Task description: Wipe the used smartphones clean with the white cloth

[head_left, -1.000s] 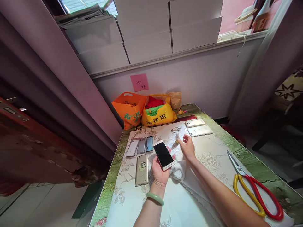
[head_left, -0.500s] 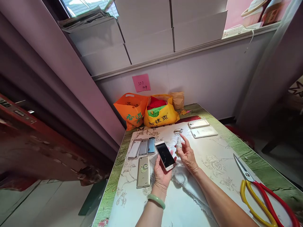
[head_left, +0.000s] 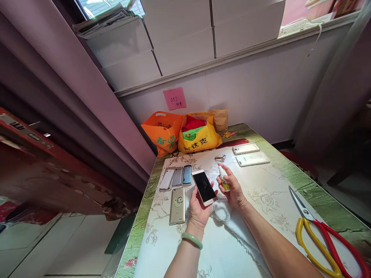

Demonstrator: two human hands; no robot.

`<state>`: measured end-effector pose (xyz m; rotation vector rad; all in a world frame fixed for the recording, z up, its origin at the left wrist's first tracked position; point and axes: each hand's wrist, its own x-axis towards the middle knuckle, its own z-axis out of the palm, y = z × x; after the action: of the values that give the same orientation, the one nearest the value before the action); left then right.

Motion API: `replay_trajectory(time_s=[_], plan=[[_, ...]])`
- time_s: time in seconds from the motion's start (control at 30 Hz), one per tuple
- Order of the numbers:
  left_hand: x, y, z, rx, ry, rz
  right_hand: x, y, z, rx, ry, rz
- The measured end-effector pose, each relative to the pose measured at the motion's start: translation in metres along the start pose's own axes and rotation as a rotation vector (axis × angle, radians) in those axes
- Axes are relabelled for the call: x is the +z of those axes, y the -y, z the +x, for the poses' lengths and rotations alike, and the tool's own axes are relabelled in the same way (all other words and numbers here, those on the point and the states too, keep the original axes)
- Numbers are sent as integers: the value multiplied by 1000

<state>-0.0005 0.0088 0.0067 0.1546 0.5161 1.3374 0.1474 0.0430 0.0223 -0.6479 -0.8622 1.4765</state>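
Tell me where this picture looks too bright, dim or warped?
Head view throughout: window glaring bright at top left; curtain folds shadowed at far left; scissors seemingly stretched by the wide lens at lower right; phone screen dark with pale streaks, maybe reflections; spray bottle lettering too small to read.

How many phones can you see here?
7: a black-screened phone in the left hand; silvery phone, grey phone, blue phone and gold ribbed phone to its left; two whitish phones, back right. Others may be hidden.

The phone (head_left: pixel 204 187) is black and white, the bottle (head_left: pixel 225 183) white and yellow, the bangle (head_left: pixel 192 240) pale green, the scissors (head_left: pixel 306 212) yellow-and-red-handled, the cover (head_left: pixel 251 175) white with greyish floral print.
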Motion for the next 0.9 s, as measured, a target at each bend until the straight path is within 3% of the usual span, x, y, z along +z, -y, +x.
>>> replay_trajectory(time_s=[0.17,0.27,0.57,0.9], plan=[[1,0,1,0,23,-21,-2,-13,-7,-348,-14,-734],[0,0,1,6,34,-36,-3,-17,-10,-453,16,-922],[4,-1,-1,5,-19,-41,1,-12,-13,-551,104,-1013],[1,-1,-2,2,-55,-13,0,-16,-12,-446,145,-1025]])
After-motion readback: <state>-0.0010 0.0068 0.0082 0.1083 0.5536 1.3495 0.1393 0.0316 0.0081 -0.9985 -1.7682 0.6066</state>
